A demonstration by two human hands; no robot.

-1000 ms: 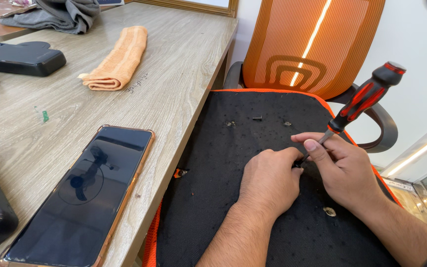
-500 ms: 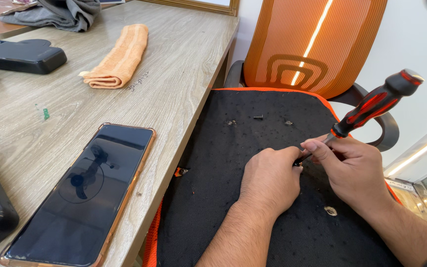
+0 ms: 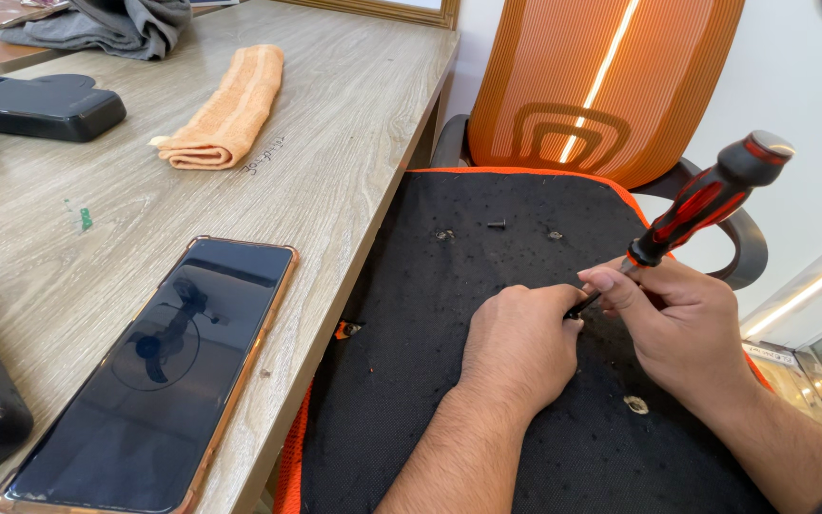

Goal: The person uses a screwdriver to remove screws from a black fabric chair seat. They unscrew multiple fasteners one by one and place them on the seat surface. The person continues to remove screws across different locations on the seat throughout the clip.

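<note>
The right hand (image 3: 692,328) pinched the red-and-black screwdriver (image 3: 706,205), its tip at the left hand's (image 3: 520,343) closed grip; the screws (image 3: 497,225) lay loose on the seat (image 3: 449,381), the work apparently midway.

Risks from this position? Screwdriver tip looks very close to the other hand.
1. The red-and-black-handled screwdriver in the right hand points its tip straight at the closed left hand; a slip could jab the fingers.
2. Small dark screws lie loose on the black fabric chair seat; a nudge could scatter or hide them.
3. The seat is soft, so whatever the left hand pinches may shift under pressure.
</note>
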